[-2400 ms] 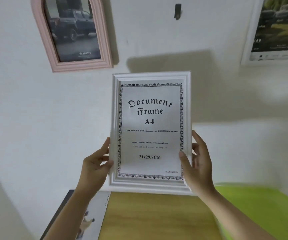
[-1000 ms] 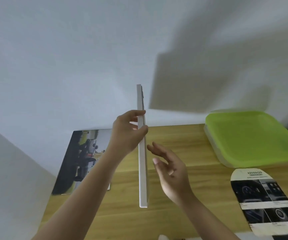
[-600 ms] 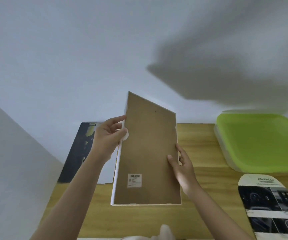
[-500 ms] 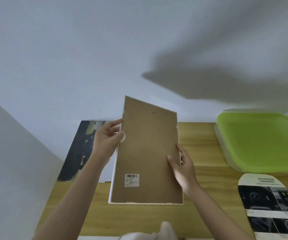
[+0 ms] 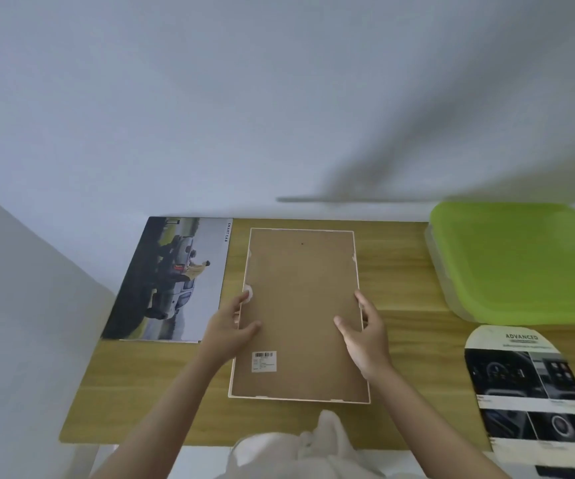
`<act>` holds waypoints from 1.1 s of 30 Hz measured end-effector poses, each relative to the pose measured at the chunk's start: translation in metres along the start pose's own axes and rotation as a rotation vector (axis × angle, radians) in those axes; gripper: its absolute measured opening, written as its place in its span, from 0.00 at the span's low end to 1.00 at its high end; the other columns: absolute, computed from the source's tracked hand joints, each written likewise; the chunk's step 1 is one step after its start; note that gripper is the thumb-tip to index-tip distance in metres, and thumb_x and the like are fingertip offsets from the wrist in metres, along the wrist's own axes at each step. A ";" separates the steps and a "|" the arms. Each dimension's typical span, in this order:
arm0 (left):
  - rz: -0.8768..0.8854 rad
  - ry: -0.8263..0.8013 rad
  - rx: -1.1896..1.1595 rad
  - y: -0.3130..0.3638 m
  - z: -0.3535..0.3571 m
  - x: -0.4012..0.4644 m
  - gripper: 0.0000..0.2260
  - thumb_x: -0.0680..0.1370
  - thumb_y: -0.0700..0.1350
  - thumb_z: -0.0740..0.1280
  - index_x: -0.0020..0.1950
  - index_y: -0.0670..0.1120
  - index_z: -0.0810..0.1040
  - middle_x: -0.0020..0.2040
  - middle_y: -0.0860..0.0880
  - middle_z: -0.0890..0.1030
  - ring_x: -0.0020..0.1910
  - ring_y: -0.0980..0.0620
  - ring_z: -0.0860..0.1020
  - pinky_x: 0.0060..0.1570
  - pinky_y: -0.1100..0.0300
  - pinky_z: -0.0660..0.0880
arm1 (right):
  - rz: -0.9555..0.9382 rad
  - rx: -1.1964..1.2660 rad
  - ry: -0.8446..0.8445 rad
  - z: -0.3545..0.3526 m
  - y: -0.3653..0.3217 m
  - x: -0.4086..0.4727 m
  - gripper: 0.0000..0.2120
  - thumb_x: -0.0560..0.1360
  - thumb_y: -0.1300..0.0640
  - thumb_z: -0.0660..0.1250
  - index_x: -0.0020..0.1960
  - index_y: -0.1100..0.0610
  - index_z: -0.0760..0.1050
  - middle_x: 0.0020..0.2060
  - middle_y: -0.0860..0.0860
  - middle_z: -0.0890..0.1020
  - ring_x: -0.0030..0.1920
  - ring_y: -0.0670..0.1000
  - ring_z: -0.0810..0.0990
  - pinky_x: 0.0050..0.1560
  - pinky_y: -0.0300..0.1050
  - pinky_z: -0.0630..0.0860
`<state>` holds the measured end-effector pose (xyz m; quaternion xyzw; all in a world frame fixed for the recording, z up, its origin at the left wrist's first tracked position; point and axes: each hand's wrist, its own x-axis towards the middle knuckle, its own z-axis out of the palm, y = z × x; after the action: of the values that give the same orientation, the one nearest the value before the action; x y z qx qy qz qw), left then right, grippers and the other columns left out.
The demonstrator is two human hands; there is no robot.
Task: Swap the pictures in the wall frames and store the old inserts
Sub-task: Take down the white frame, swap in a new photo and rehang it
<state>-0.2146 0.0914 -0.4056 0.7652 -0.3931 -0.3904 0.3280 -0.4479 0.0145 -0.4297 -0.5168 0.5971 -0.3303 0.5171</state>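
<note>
Frame [image 5: 299, 316] now laid face-down, front hidden

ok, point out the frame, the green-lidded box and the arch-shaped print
frame [image 5: 299, 305]: head view, middle of its brown backing board.
green-lidded box [image 5: 521, 261]: head view, centre of the lid.
arch-shaped print [image 5: 527, 385]: head view, its dark dashboard photo.

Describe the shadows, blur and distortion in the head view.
Head view: a large soft shadow crosses the wall upper right; the arched car insert at the right edge is smeared; the wide angle splays the frame edges; the barcode label text is unreadable.
</note>
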 end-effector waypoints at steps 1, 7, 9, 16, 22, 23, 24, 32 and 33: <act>-0.019 -0.006 0.061 -0.004 0.003 0.002 0.30 0.71 0.42 0.72 0.72 0.48 0.65 0.66 0.46 0.73 0.62 0.47 0.74 0.62 0.50 0.72 | 0.016 -0.010 -0.008 0.003 0.003 0.001 0.31 0.70 0.61 0.72 0.70 0.48 0.67 0.66 0.47 0.74 0.65 0.47 0.73 0.63 0.47 0.74; -0.047 -0.030 0.226 -0.007 0.007 0.013 0.35 0.71 0.46 0.73 0.73 0.43 0.61 0.66 0.44 0.68 0.64 0.47 0.69 0.61 0.60 0.65 | 0.066 -0.196 -0.026 0.018 0.007 0.008 0.30 0.73 0.61 0.69 0.72 0.53 0.64 0.63 0.54 0.69 0.43 0.42 0.71 0.35 0.22 0.68; -0.041 -0.021 0.239 -0.007 0.005 0.018 0.35 0.71 0.46 0.73 0.73 0.43 0.61 0.65 0.44 0.67 0.64 0.47 0.69 0.61 0.59 0.65 | 0.053 -0.255 -0.031 0.022 0.005 0.011 0.30 0.74 0.59 0.68 0.73 0.54 0.62 0.63 0.55 0.68 0.42 0.42 0.69 0.35 0.22 0.66; -0.039 0.017 0.279 -0.010 0.005 0.027 0.35 0.70 0.47 0.73 0.72 0.43 0.62 0.66 0.44 0.67 0.64 0.46 0.68 0.64 0.54 0.67 | -0.011 -0.369 0.024 0.035 0.003 0.017 0.29 0.75 0.56 0.67 0.74 0.53 0.61 0.59 0.54 0.68 0.55 0.53 0.72 0.49 0.37 0.67; -0.012 -0.002 0.366 -0.010 0.003 0.031 0.35 0.71 0.50 0.72 0.73 0.44 0.60 0.66 0.45 0.65 0.64 0.45 0.67 0.65 0.51 0.68 | -0.098 -0.433 0.069 0.043 0.015 0.016 0.27 0.75 0.54 0.68 0.72 0.58 0.65 0.50 0.51 0.65 0.57 0.57 0.72 0.55 0.42 0.69; -0.003 0.001 0.377 -0.011 0.003 0.031 0.35 0.71 0.50 0.71 0.73 0.44 0.60 0.66 0.45 0.65 0.64 0.45 0.66 0.64 0.52 0.68 | -0.105 -0.443 0.070 0.044 0.016 0.016 0.27 0.75 0.54 0.68 0.71 0.58 0.66 0.49 0.51 0.65 0.56 0.58 0.72 0.55 0.44 0.70; 0.005 0.006 0.383 -0.011 0.003 0.031 0.34 0.71 0.50 0.71 0.73 0.44 0.60 0.66 0.45 0.65 0.65 0.45 0.66 0.64 0.52 0.67 | -0.114 -0.452 0.072 0.044 0.017 0.016 0.27 0.75 0.54 0.68 0.71 0.59 0.67 0.48 0.52 0.66 0.54 0.59 0.73 0.54 0.45 0.71; 0.015 0.014 0.383 -0.016 0.005 0.031 0.32 0.71 0.50 0.72 0.71 0.44 0.63 0.65 0.44 0.64 0.64 0.45 0.64 0.63 0.54 0.66 | -0.248 -0.555 0.149 0.040 0.028 0.018 0.24 0.70 0.55 0.74 0.62 0.64 0.75 0.45 0.58 0.74 0.50 0.61 0.73 0.50 0.52 0.74; 0.013 0.012 0.374 -0.016 0.005 0.031 0.32 0.71 0.50 0.72 0.71 0.44 0.63 0.64 0.44 0.63 0.64 0.45 0.64 0.63 0.54 0.66 | -0.243 -0.560 0.132 0.039 0.027 0.018 0.25 0.70 0.54 0.73 0.63 0.63 0.75 0.46 0.58 0.74 0.52 0.60 0.72 0.52 0.51 0.73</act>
<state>-0.2014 0.0713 -0.4318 0.8125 -0.4618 -0.3039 0.1848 -0.4172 0.0096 -0.4694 -0.6841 0.6311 -0.2452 0.2713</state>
